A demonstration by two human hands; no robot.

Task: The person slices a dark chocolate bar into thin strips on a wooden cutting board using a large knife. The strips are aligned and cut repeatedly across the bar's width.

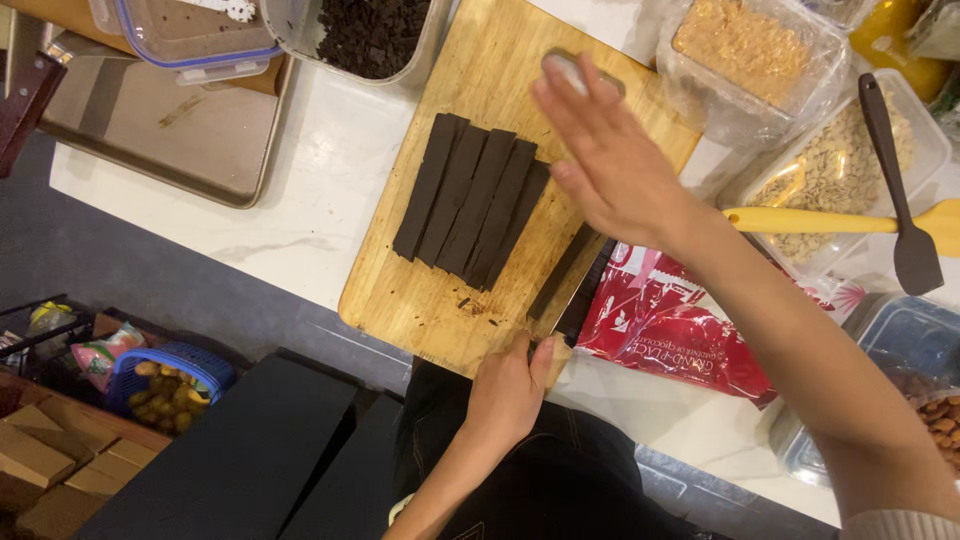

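Observation:
Several long dark chocolate strips [468, 200] lie side by side on a wooden cutting board [420, 300]. A large knife [572, 285] lies lengthwise along the board's right side, over one more dark strip. My left hand [505, 392] grips the knife's handle at the board's near edge. My right hand [610, 160] lies flat, fingers spread, over the knife's back near its tip; the blade's middle is hidden under it.
A red foil bag [665, 320] lies right of the board. Behind stand tubs of chopped chocolate [372, 35], golden crumbs [745, 40] and flakes [850, 160], with a yellow spatula [830, 220] and a black one [893, 170]. A metal tray [170, 130] sits left, almonds [940, 420] right.

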